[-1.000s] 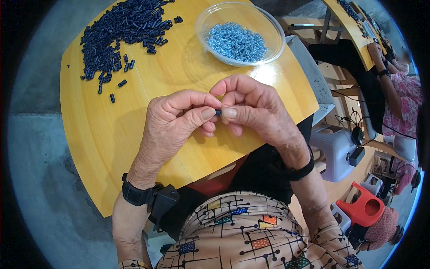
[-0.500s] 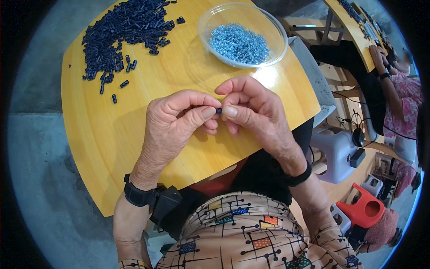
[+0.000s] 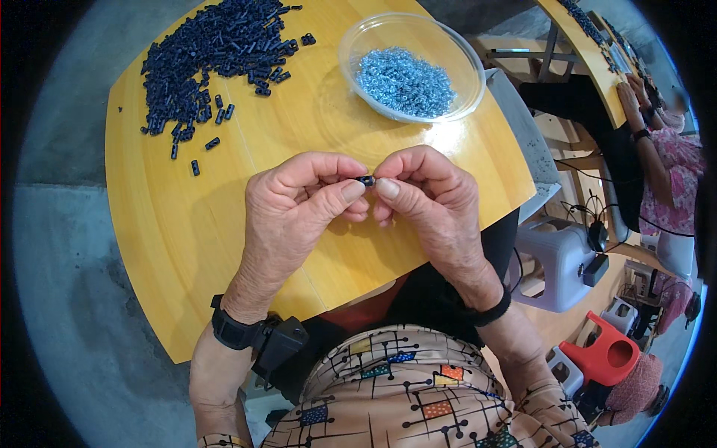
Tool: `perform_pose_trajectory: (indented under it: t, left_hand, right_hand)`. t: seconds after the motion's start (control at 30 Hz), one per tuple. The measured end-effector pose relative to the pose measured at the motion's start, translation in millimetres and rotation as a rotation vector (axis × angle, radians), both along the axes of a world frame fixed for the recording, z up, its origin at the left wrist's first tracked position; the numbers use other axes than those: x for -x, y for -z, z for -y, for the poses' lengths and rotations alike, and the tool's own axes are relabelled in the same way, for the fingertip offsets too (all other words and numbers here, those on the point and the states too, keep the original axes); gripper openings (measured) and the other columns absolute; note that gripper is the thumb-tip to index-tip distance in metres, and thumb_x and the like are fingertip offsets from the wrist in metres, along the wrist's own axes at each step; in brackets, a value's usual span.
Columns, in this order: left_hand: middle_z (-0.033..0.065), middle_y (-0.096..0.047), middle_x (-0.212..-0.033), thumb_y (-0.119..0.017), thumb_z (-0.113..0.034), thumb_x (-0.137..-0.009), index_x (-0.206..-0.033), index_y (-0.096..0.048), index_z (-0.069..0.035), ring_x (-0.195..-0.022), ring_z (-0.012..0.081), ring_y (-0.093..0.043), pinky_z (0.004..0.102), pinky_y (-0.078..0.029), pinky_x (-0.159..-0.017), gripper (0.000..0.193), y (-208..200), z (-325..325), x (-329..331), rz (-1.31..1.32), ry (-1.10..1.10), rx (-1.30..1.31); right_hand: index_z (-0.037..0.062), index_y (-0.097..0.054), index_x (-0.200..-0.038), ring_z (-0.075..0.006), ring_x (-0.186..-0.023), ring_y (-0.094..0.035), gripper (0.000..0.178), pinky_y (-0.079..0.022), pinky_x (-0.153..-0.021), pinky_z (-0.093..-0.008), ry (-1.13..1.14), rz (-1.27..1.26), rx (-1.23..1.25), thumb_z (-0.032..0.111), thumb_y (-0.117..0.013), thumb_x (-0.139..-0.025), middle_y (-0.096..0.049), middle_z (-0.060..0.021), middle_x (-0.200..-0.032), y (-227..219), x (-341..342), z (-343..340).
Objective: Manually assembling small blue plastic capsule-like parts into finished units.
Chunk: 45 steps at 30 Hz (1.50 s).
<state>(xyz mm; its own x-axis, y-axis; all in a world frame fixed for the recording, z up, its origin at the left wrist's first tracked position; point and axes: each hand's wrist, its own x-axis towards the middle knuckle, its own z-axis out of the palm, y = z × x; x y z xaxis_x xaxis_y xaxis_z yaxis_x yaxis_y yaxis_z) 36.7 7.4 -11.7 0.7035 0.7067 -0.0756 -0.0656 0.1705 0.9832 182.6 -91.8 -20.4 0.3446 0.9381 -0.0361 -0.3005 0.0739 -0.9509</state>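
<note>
Between my two hands, over the near part of the yellow table [image 3: 202,246], is a small black plastic piece [image 3: 365,181], mostly covered by fingertips. My left hand [image 3: 302,196] pinches its left end between thumb and index finger. The thumb and index finger of my right hand [image 3: 429,196] close at its right end; whether they also hold some tiny part I cannot make out. A large heap of similar black pieces [image 3: 216,60] lies at the far left. Beyond my right hand stands a clear round plastic bowl [image 3: 467,60] with many small shiny metal parts [image 3: 407,82].
A few loose black pieces [image 3: 196,168] lie on the table's left side. To the right are a grey-white stool [image 3: 556,265], a red stool [image 3: 609,355] and dark cables [image 3: 596,205]. Another person's hand [image 3: 631,101] rests at a second table [image 3: 590,52].
My right index finger has come down and closed with the thumb at the black piece's right end. More of the piece shows between my fingertips. The whole view has shifted slightly.
</note>
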Motion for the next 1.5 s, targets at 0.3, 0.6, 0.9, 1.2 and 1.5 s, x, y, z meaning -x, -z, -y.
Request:
perform_pose_trajectory:
  t: [0.3,0.6,0.9,1.2,1.5]
  left_hand:
    - [0.0085,-0.068,-0.085,-0.065,0.000,-0.085,-0.100,-0.063,0.005,-0.073,0.0110,-0.066,0.0223,-0.055,-0.067,0.015,-1.4,2.5,0.9,-0.009,-0.026,0.002]
    - [0.0081,-0.068,-0.084,-0.065,0.002,-0.085,-0.097,-0.065,0.004,-0.072,0.0117,-0.067,0.0220,-0.056,-0.066,0.013,-2.0,3.7,0.3,-0.003,-0.042,0.003]
    - [0.0095,-0.066,-0.081,-0.065,0.002,-0.084,-0.096,-0.064,0.005,-0.071,0.0152,-0.066,0.0266,-0.057,-0.063,0.012,-2.0,4.8,0.0,-0.054,-0.042,-0.166]
    - [0.0098,-0.067,-0.082,-0.066,0.001,-0.083,-0.098,-0.063,0.005,-0.070,0.0143,-0.066,0.0256,-0.057,-0.062,0.015,-1.0,3.9,-1.0,-0.092,-0.052,-0.037]
    - [0.0083,-0.067,-0.082,-0.068,0.002,-0.082,-0.095,-0.065,0.004,-0.067,0.0125,-0.065,0.0240,-0.056,-0.062,0.013,-2.2,6.2,-1.0,-0.073,-0.105,-0.188]
  right_hand:
    - [-0.0007,-0.059,-0.094,-0.0046,-0.064,-0.056,0.007,-0.047,-0.060,-0.0183,0.059,0.085,0.001,0.005,-0.060,-0.090,-0.060,-0.0003,-0.075,-0.3,3.4,-0.5]
    - [-0.0018,-0.061,-0.091,-0.0048,-0.065,-0.056,0.004,-0.048,-0.059,-0.0185,0.094,0.111,0.001,0.001,-0.061,-0.088,-0.061,-0.0008,-0.075,-0.4,4.6,-0.3]
    - [-0.0021,-0.061,-0.090,-0.0051,-0.065,-0.057,0.004,-0.048,-0.059,-0.0188,0.113,0.140,0.012,0.000,-0.063,-0.087,-0.062,-0.0012,-0.075,-0.3,6.7,-1.4]
    - [-0.0025,-0.061,-0.090,-0.0055,-0.067,-0.057,0.006,-0.048,-0.061,-0.0188,0.122,0.100,0.005,0.001,-0.064,-0.086,-0.063,-0.0020,-0.075,-1.7,6.2,-0.9]
    - [-0.0030,-0.061,-0.096,-0.0058,-0.068,-0.058,0.011,-0.049,-0.061,-0.0187,0.119,0.066,-0.014,0.001,-0.065,-0.085,-0.063,-0.0026,-0.080,-1.2,6.6,0.5]
